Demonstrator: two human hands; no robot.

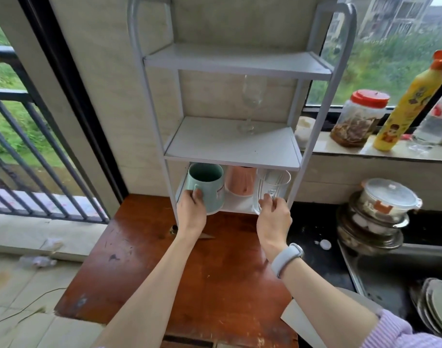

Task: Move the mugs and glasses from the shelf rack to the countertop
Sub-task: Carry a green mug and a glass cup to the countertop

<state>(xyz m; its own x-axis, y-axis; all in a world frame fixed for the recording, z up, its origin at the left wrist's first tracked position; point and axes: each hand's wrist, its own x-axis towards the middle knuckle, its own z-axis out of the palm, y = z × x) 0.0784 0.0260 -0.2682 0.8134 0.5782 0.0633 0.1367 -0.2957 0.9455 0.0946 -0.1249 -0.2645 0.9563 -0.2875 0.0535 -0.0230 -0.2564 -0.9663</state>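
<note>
A white shelf rack (233,149) with 3 tiers stands on a reddish-brown countertop (189,272), against a pale tiled wall between 2 windows. The top tier is bare; the middle tier carries 1 clear wine glass (251,101), upright and apparently with nothing in it, toward the back right.

On the bottom tier, from the left: a pale green mug (206,187), tilted with its mouth toward the camera, its dark inside showing no contents. The left hand (191,214) grips it, fingers curled around the handle and pressed together, thumb against the mug's side; the base hangs past the tier's front edge. Just beside it stands a pink mug (240,182), upright, its rim hidden under the middle tier so its inside cannot be seen. Next comes a clear glass mug (276,183), see-through and with nothing visible in it. The right hand (273,218), with a pale band on the wrist, has its fingertips (267,198) pinching the glass mug's handle, the other fingers loosely bent.

On the window ledge to the right stand a clear jar with a red lid (359,119), partly filled with a brown, shredded mass, then a yellow squeeze bottle (405,104) with an orange cap, leaning. Below them, by the sink, a glass lidded container (388,199) sits atop stacked bowls holding pale round items that are too blurred to name.
</note>
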